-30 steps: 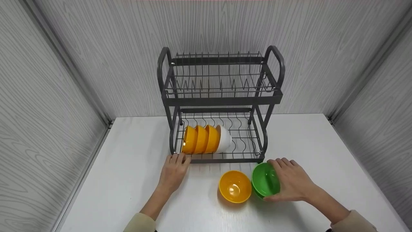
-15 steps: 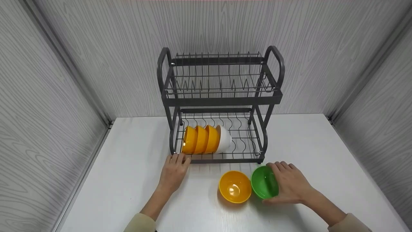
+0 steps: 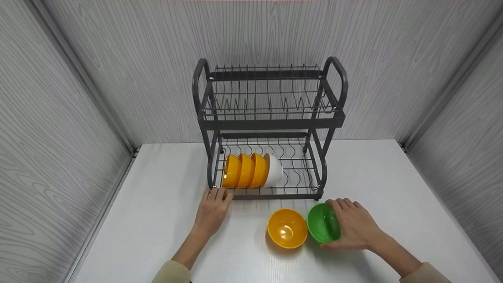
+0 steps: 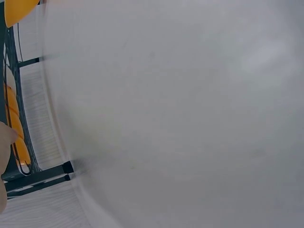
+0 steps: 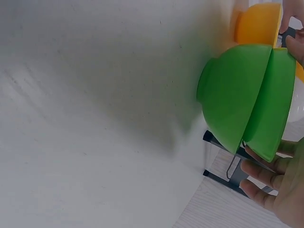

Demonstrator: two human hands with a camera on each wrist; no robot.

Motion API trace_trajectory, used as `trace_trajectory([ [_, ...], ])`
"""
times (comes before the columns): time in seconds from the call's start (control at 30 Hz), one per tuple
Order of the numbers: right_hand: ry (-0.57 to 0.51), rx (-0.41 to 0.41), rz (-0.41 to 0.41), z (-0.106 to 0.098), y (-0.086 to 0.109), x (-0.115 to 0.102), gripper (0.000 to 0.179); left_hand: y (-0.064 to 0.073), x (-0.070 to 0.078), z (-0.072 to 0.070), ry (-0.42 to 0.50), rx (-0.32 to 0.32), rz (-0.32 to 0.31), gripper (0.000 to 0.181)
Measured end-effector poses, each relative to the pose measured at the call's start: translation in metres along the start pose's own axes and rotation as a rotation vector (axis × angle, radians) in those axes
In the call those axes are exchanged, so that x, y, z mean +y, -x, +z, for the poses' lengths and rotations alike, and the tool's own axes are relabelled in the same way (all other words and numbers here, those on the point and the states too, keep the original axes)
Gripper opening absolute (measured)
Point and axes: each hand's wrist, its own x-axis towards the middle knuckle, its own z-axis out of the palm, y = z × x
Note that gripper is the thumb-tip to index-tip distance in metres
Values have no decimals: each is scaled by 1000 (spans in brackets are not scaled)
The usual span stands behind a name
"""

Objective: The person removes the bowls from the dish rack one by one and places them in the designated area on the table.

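Observation:
My right hand [image 3: 355, 228] spans the rim of a green bowl [image 3: 320, 226], thumb at the near side and fingers at the far side. In the right wrist view this upper green bowl [image 5: 273, 107] sits nested in a second green bowl [image 5: 232, 90] on the table. Just left stands a yellow bowl [image 3: 287, 228], mouth up. My left hand [image 3: 212, 210] holds the front rail of the dark dish rack [image 3: 271, 124] near its left corner, fingers over the bar. Right behind those fingers, three yellow bowls [image 3: 245, 171] and a white bowl [image 3: 275, 171] stand on edge in the lower tier.
The rack has an upper wire tier [image 3: 271, 94] with looped side handles [image 3: 338, 78]. Its lower wire shelf [image 3: 298, 173] extends right of the white bowl. Grey wood-grain panels [image 3: 267, 31] enclose the white table [image 3: 165, 177] at the back and sides.
My right hand has moved slightly toward the near edge, and the upper green bowl has settled in line over the lower one. The left hand stays on the rack.

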Motion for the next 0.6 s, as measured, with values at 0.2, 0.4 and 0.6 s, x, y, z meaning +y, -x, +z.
trace_trajectory([
  [0.2, 3, -1, 10, 3, 1, 1, 119, 0, 0, 0, 9, 3, -7, 27],
  [0.4, -6, 3, 20, 5, 1, 2, 119, 0, 0, 2, 3, 6, -7, 29],
  [0.6, -11, 11, 21, 9, 2, 2, 118, 1, 0, 3, 4, 29, -7, 28],
])
